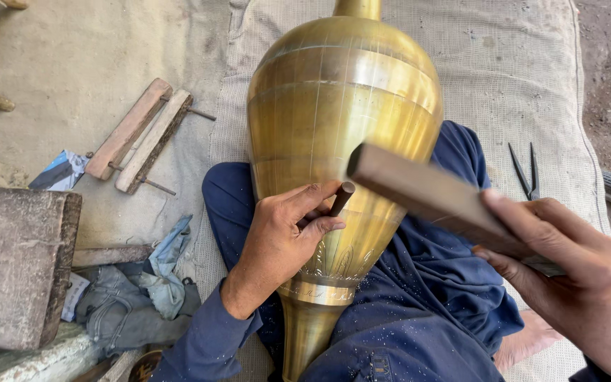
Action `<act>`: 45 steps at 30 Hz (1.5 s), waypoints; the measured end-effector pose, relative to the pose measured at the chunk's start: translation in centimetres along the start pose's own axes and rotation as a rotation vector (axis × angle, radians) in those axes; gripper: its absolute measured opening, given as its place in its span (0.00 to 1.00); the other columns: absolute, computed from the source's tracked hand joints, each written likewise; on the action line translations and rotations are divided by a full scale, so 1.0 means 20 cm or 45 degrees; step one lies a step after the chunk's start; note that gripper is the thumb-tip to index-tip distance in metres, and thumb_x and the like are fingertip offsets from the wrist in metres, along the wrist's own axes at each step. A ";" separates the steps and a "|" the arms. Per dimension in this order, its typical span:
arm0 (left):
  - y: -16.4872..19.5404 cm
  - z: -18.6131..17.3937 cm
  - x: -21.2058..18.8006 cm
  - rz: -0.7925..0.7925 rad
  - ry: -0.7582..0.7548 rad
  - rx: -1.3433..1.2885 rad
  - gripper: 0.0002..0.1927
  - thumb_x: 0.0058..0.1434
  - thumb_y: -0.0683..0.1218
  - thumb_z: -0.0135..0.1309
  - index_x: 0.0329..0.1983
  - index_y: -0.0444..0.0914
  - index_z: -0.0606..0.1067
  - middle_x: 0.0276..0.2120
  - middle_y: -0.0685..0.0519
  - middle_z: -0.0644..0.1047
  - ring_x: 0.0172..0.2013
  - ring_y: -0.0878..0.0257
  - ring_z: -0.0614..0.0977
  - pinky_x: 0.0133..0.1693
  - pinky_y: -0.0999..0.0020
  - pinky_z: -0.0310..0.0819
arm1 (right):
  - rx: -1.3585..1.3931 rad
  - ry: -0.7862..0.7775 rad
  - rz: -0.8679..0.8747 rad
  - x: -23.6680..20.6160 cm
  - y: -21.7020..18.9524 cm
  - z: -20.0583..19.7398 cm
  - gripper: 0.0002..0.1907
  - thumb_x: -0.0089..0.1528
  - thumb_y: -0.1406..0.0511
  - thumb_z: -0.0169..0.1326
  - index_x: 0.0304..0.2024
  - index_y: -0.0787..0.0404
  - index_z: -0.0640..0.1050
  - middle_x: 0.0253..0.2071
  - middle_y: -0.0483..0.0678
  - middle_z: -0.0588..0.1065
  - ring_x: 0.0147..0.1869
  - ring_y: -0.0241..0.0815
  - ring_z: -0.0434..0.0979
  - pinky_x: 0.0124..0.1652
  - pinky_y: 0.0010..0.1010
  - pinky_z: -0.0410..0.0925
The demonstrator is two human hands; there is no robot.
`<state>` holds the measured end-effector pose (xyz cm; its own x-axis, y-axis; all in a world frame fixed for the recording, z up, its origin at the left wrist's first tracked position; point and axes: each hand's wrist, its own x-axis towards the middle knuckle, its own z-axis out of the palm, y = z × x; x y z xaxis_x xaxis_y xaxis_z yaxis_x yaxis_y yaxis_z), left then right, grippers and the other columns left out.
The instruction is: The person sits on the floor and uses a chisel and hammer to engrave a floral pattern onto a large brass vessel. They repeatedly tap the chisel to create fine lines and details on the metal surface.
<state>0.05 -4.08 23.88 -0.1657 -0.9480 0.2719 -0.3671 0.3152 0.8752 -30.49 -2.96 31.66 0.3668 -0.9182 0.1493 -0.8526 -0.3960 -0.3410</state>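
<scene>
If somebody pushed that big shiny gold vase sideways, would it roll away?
The brass vase would probably roll: its body is round and it lies on its side across the person's lap. Its polished surface looks slippery to grip. The left hand resting on it likely helps steady it. It looks stiff metal, not floppy.

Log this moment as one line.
left hand: holds punch on brass vase | right hand: holds wooden bar raised

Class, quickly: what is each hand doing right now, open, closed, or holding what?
Left hand: closed on a punch, resting on the brass vase.
Right hand: closed on a wooden bar, raised over the punch.
</scene>
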 end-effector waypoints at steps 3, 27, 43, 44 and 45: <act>0.00 0.00 -0.03 0.043 0.023 0.056 0.27 0.57 0.39 0.66 0.61 0.39 0.76 0.40 0.48 0.83 0.39 0.63 0.88 0.38 0.72 0.85 | -0.137 -0.177 0.027 0.00 -0.01 0.00 0.40 0.52 0.58 0.66 0.68 0.42 0.72 0.44 0.41 0.80 0.38 0.40 0.84 0.38 0.35 0.76; -0.04 0.06 -0.14 -0.084 0.275 -0.021 0.23 0.57 0.42 0.68 0.56 0.36 0.77 0.36 0.51 0.84 0.36 0.67 0.87 0.37 0.73 0.86 | -0.013 -0.116 0.133 0.01 0.02 -0.03 0.45 0.50 0.62 0.69 0.70 0.46 0.67 0.39 0.47 0.79 0.34 0.37 0.84 0.34 0.34 0.77; 0.04 0.29 0.02 -0.035 0.640 -0.125 0.23 0.64 0.36 0.62 0.62 0.33 0.71 0.39 0.50 0.83 0.38 0.68 0.86 0.37 0.76 0.84 | -0.711 -0.253 -0.074 0.24 0.19 0.07 0.46 0.58 0.49 0.63 0.75 0.45 0.60 0.34 0.44 0.73 0.28 0.38 0.77 0.28 0.32 0.73; 0.05 0.29 0.03 -0.008 0.634 -0.085 0.23 0.65 0.36 0.62 0.62 0.34 0.72 0.39 0.50 0.83 0.37 0.68 0.86 0.36 0.76 0.84 | -0.733 -0.271 -0.065 0.24 0.19 0.05 0.46 0.57 0.50 0.63 0.75 0.42 0.60 0.33 0.42 0.74 0.29 0.38 0.78 0.29 0.32 0.73; 0.05 0.29 0.03 0.013 0.631 -0.043 0.23 0.65 0.37 0.62 0.63 0.35 0.72 0.38 0.50 0.83 0.37 0.68 0.86 0.35 0.76 0.84 | -0.752 -0.293 -0.060 0.25 0.18 0.02 0.46 0.57 0.50 0.64 0.74 0.39 0.60 0.33 0.41 0.74 0.30 0.37 0.78 0.29 0.32 0.74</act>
<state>-5.77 -4.10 22.68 0.2886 -0.8550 0.4309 -0.3363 0.3309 0.8817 -31.57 -8.95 30.82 0.4237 -0.9028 -0.0741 -0.8709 -0.4285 0.2406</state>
